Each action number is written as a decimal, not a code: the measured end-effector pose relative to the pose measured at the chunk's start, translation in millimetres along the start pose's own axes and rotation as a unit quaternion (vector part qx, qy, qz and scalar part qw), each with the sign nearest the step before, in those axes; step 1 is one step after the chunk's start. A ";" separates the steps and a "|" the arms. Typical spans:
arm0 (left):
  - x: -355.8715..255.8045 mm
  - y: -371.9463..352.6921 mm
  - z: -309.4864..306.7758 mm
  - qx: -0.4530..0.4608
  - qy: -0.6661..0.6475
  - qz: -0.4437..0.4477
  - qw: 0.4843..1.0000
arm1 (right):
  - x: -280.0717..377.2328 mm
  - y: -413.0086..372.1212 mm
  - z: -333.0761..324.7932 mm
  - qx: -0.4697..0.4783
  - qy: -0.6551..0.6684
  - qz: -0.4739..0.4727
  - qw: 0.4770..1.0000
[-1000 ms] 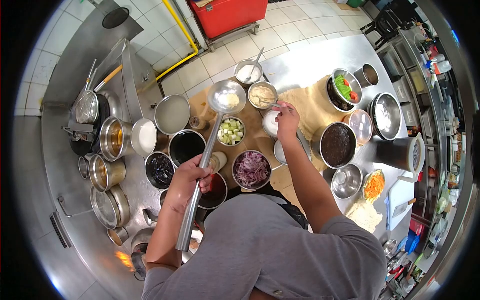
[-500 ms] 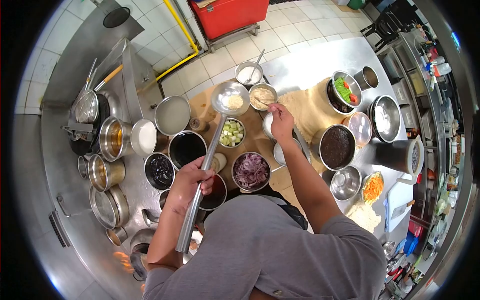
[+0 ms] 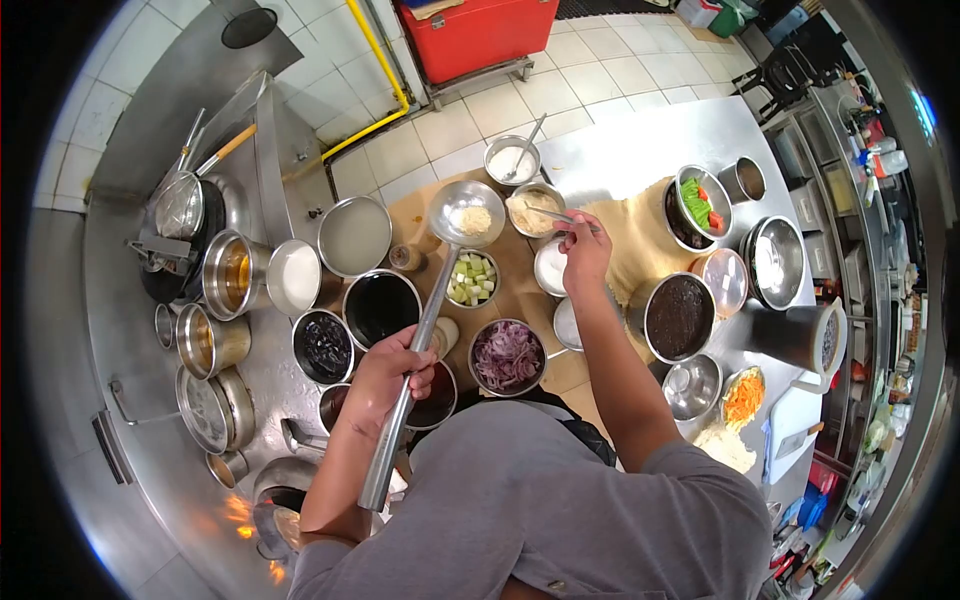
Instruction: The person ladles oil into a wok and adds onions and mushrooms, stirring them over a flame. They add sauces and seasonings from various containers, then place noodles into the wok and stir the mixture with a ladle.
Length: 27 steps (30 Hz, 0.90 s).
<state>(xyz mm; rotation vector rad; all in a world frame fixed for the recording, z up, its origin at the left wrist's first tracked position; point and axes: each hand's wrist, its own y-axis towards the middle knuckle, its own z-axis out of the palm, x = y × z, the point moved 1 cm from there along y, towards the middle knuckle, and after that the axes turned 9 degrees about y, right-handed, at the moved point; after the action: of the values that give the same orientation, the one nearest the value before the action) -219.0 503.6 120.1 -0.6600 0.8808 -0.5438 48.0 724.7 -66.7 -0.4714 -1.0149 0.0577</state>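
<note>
Shirt (image 3: 560,490), grey and short-sleeved, nearest of all. Low on the left, orange flames (image 3: 240,512). Next, left hand (image 3: 395,372) clenched round the long handle of a steel ladle (image 3: 437,300), butt end pointing back toward the shirt. Just beside this grip, a potful of red sauce (image 3: 435,402), partly hidden; close by to the right, a bowlful of sliced purple onion (image 3: 507,357). Off to the left, a potful of black liquid (image 3: 383,308); well off to the right, orange shreds (image 3: 743,398) and a potful of dark brown contents (image 3: 680,316).

Farther forward, a bowlful of pale green cubes (image 3: 472,278), then right hand (image 3: 588,245), pinching the handle of a thin metal spoon (image 3: 560,216) between thumb and fingers. Beyond the cubes, the scoop of the ladle, with a pale beige lump (image 3: 469,221) inside. Just to the right of the scoop, a bowlful of beige mixture (image 3: 527,214), with the far end of the spoon reaching in.

Past these, a bowlful of white contents (image 3: 508,163), with a second spoon (image 3: 525,148) leaning out. Farthest, pale floor tiles (image 3: 590,80), a yellow pipe (image 3: 378,55) and a red cooler (image 3: 480,40).
</note>
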 end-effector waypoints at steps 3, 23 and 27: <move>-2.7 -0.3 3.7 -0.006 -0.019 0.002 1.000 | -0.9 2.0 23.1 0.118 0.001 -0.009 0.993; -19.2 24.6 0.2 -0.027 -0.031 0.039 0.998 | -6.6 93.8 71.1 0.035 -0.041 0.010 0.998; -21.8 31.6 2.6 -0.009 -0.052 0.042 0.998 | -16.7 88.4 84.0 0.141 -0.152 -0.114 0.972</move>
<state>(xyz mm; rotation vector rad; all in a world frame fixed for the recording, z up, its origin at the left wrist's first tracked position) -223.3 540.5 109.9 -0.6582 0.8129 -0.4237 -15.5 829.4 -79.3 -0.0842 -1.3326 0.0686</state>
